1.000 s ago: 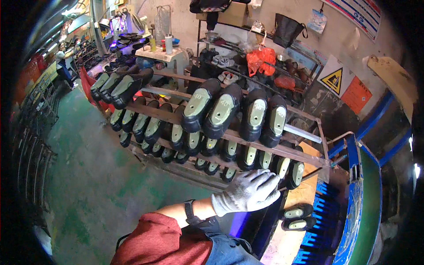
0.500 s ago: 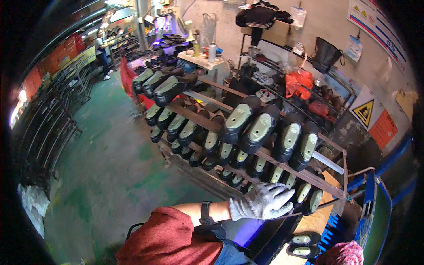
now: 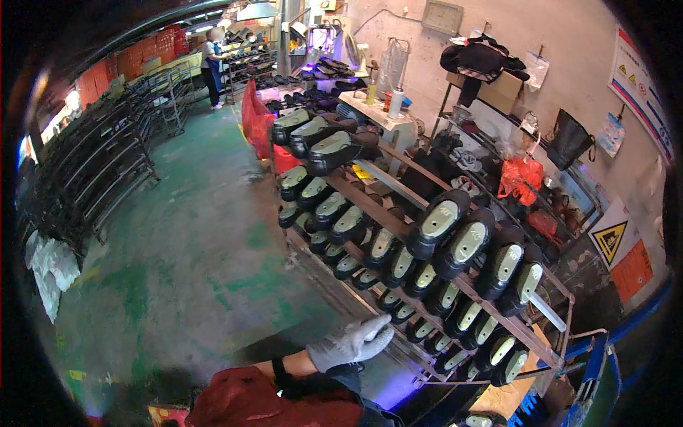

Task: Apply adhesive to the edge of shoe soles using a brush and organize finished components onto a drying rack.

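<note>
My left hand (image 3: 352,344), in a grey work glove, is near the lower middle with its fingers stretched out and nothing in them. A red sleeve and a dark wristband show behind it. Just beyond it stands a brown metal rack (image 3: 492,307) with several tiers. Black shoes with pale green undersides rest along its bars, bottoms facing me; a large pair (image 3: 469,242) sits on the top tier. The shoes closest to my glove are on the lower tiers (image 3: 390,299), apart from the fingers. My right hand is out of the frame.
A wooden board (image 3: 509,391) with shoes (image 3: 480,420) lies at the lower right beside blue metal framing (image 3: 589,377). Dark empty racks (image 3: 117,167) line the left. A person (image 3: 212,67) stands far back. A shelf with a red bag (image 3: 521,179) stands along the wall.
My left hand has drawn back to the left, away from the shoes at the rack's lower right. The view has swung left, and the right sleeve has left the frame.
</note>
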A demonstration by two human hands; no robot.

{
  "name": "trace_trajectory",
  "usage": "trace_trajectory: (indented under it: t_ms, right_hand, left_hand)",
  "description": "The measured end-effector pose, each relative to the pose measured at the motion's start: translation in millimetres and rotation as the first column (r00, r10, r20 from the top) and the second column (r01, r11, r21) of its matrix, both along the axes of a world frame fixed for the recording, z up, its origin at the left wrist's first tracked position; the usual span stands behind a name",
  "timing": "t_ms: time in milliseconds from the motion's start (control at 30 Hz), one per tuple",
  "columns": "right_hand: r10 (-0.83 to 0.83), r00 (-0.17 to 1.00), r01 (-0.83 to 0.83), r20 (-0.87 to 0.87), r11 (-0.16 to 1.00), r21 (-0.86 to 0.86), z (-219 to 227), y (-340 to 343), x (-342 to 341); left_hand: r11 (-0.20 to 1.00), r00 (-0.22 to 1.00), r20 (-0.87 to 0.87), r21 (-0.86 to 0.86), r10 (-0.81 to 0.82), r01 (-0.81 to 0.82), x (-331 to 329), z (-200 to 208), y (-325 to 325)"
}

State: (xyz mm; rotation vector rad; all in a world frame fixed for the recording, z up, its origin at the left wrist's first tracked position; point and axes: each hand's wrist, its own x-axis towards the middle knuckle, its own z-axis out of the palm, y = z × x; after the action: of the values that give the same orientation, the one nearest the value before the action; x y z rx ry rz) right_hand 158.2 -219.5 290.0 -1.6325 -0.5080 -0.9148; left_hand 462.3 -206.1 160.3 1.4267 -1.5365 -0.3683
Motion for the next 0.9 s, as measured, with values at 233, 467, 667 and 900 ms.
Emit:
trace_trajectory:
  t_ms: [233, 467, 667, 900]
  right_hand:
    - [-0.281, 0.959, 0.284, 0.044, 0.947, -0.149, -9.2, 14.8, 4.8]
    - [-0.195, 0.981, 0.195, -0.016, 0.980, 0.043, -3.3, 23.0, 4.9]
    - [-0.280, 0.960, 0.281, -0.016, 0.956, 0.081, -4.9, 36.2, 9.0]
    - [-0.417, 0.908, 0.417, -0.035, 0.897, 0.149, -16.6, 49.8, 3.8]
  left_hand:
    - [0.933, 0.759, -0.554, -0.297, -0.341, 0.203, 29.4, 77.8, 20.1]
    - [0.357, 0.192, -0.336, -0.547, -0.922, 0.757, 49.8, 172.0, 66.5]
    - [0.605, 0.464, -0.393, -0.427, -0.794, 0.672, 53.5, 168.2, 90.4]
    - [0.760, 0.653, -0.389, -0.356, -0.650, 0.544, 53.6, 153.3, 112.0]
